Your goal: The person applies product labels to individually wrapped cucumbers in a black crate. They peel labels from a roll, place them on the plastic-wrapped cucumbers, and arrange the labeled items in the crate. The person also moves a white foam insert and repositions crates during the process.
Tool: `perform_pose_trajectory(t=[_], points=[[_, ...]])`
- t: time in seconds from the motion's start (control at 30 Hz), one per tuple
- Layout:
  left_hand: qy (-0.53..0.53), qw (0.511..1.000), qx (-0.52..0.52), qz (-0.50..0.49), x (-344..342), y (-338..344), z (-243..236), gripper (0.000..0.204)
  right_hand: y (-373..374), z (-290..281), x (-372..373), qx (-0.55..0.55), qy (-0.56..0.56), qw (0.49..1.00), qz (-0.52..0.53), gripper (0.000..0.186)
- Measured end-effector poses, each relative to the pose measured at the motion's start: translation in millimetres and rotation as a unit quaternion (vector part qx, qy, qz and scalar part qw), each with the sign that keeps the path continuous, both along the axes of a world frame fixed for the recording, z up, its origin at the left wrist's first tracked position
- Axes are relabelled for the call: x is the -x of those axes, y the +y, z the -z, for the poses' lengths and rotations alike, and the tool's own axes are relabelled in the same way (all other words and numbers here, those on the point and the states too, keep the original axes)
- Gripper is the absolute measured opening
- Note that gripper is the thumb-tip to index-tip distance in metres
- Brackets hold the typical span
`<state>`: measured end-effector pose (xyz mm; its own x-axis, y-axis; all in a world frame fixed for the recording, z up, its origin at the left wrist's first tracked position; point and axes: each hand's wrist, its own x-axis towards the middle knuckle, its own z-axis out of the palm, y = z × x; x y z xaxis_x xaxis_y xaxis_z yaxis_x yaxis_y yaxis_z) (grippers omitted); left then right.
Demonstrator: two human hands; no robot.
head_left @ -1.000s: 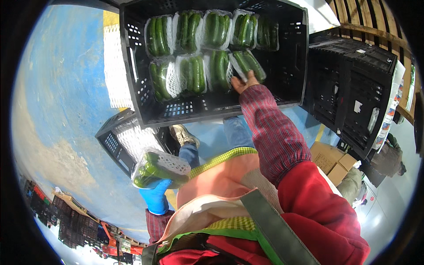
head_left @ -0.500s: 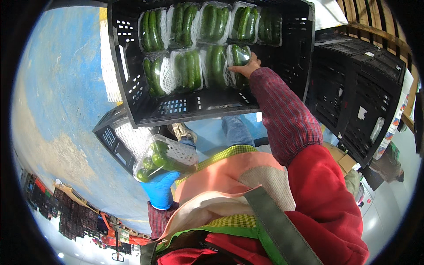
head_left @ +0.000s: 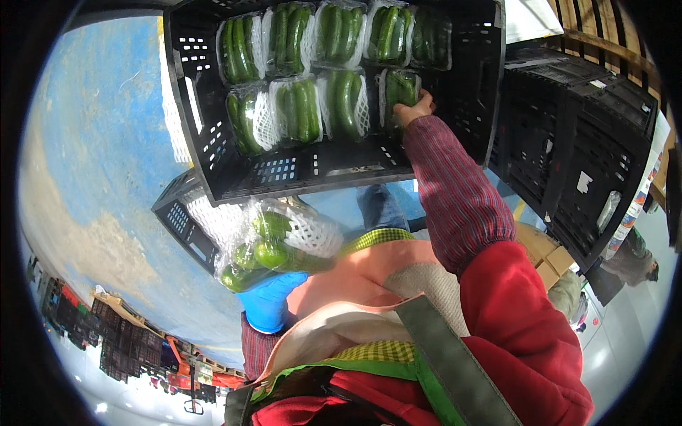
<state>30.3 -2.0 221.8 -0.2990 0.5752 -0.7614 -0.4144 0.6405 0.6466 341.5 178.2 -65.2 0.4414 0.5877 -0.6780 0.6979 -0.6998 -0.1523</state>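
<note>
Two rows of cucumber packs in clear film with white foam netting lie in a black crate (head_left: 312, 183) in front of me. In the near row, my right hand (head_left: 418, 109) grips the rightmost cucumber pack (head_left: 399, 91), thumb on its near side and fingers round its right edge; the film hides part of the grip. A gap separates this pack from its left neighbour (head_left: 345, 105). Low on the left, my blue-gloved left hand (head_left: 268, 302) holds another cucumber pack (head_left: 272, 250), its cucumber ends facing me. That pack covers most of the left hand's fingers.
Below the big crate's left corner stands a smaller black crate (head_left: 186, 226) with white foam netting (head_left: 213, 216). Stacked black crates (head_left: 568, 153) are close on the right, beside a cardboard box (head_left: 543, 259). A wooden pallet (head_left: 604, 35) stands at the far right.
My right hand has moved slightly right with its cucumber pack, widening the gap to the neighbouring pack. The pack in my left hand has shifted a little right and tilted.
</note>
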Motion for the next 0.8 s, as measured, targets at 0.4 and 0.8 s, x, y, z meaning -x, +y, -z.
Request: perform_pose_trajectory(t=[0.4, 0.8], points=[[-0.187, 0.981, -0.02, 0.036, -67.3, 136.6, 56.7, 0.041, 21.8, -133.5, -0.7, -0.003, 0.54, 0.837, 0.085, 0.086], [-0.163, 0.985, -0.047, 0.034, -139.1, 133.2, 118.5, 0.059, 42.6, -136.4, -40.4, -0.047, 0.109, 0.984, -0.129, 0.094]])
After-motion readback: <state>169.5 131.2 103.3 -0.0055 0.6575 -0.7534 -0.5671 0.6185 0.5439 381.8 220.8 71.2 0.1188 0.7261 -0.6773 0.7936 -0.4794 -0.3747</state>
